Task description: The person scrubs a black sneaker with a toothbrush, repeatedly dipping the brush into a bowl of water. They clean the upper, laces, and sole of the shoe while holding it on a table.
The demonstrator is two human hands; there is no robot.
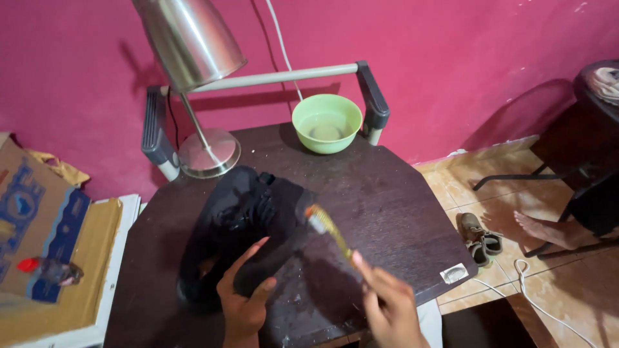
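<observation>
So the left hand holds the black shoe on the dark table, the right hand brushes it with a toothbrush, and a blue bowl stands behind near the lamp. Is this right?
Not quite: the bowl is light green, not blue, as the head view shows. The rest is right: left hand on the black shoe, right hand with the toothbrush, the lamp nearby on the dark table.

The light in this room is warm and rather dim. The metal lamp (pixel 189 40) stands above my dark surface (pixel 380 200), and its shade shows soft reflections. It throws a dark shadow on the pink wall (pixel 451 58) behind it. The black shoe (pixel 242 225) is so dark that I see almost no detail on it. My right hand (pixel 390 308) and the toothbrush (pixel 329 229) in its fingers are blurred by movement. My left hand (pixel 244 298) is a bit sharper. On the right, the tiled floor (pixel 554 290) is brighter, and a big shadow lies on the wall there.
</observation>
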